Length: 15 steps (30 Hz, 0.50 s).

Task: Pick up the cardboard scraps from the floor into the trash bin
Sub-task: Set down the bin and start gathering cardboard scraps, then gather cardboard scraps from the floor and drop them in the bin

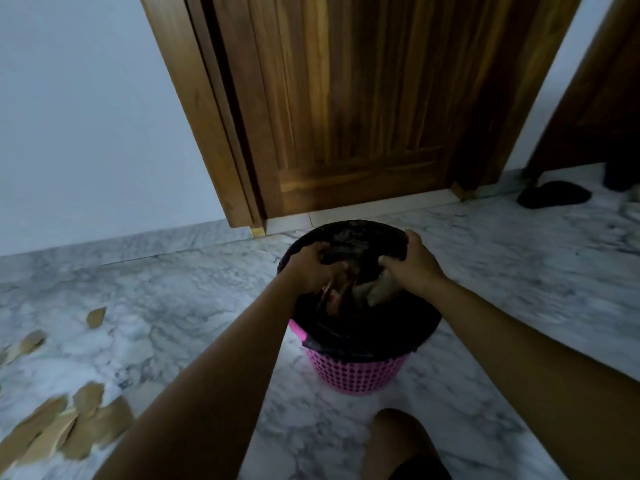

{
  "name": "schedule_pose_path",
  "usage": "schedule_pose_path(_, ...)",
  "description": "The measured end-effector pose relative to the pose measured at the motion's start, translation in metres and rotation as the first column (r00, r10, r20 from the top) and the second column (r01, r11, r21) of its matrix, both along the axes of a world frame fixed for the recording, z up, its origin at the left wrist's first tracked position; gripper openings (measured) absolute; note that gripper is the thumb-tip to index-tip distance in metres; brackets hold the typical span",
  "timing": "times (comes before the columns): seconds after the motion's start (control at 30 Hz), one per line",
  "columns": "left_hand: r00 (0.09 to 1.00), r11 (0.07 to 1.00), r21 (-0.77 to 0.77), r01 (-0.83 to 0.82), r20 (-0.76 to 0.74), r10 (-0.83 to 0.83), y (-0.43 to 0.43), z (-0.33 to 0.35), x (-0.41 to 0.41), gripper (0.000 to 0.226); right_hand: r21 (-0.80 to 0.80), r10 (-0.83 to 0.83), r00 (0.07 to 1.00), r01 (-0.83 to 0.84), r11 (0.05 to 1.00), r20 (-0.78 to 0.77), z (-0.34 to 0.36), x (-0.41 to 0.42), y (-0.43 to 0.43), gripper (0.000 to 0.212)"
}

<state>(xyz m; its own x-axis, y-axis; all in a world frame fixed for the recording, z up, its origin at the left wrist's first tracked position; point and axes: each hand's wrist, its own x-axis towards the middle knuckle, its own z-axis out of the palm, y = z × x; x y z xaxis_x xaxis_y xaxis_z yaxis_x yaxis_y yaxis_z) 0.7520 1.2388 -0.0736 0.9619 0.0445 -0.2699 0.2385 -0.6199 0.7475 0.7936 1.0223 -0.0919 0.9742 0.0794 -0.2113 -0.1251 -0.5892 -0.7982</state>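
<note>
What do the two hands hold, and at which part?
The left hand and right hand each grip the black bin liner by its upper edge, above the pink trash bin.

The room is dim and blue-grey; the wall (86, 116) on the far left looks dull; a soft bright patch lies on the floor (207, 289) just left of the trash bin (356, 374); the black bag (360, 242) in it is too dark to see well; the cardboard scraps (62, 431) at the near left are smeared with blur; the door (346, 98) leans and bends.

Home: marble floor (485, 258), wooden door (346, 98).
</note>
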Motion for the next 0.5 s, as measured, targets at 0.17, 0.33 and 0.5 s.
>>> schedule_pose_path(0.17, 1.000, 0.995, -0.095, -0.010, 0.011, 0.011, 0.031, 0.023, -0.032, 0.067, -0.082, 0.075, 0.997, -0.078, 0.994, -0.037, 0.016, -0.018, 0.022, 0.074)
schedule_pose_path(0.33, 0.995, 0.997, -0.028, -0.073, 0.062, 0.074, 0.116, 0.051, -0.126, 0.047, -0.096, 0.272, 0.957, -0.262, 0.960, 0.105, 0.037, -0.074, 0.115, 0.043)
schedule_pose_path(0.5, 0.956, 0.956, -0.029, -0.291, 0.013, 0.292, 0.223, 0.048, -0.228, 0.043, -0.113, 0.498, 0.856, -0.486, 0.867, 0.142, 0.028, -0.142, 0.228, 0.025)
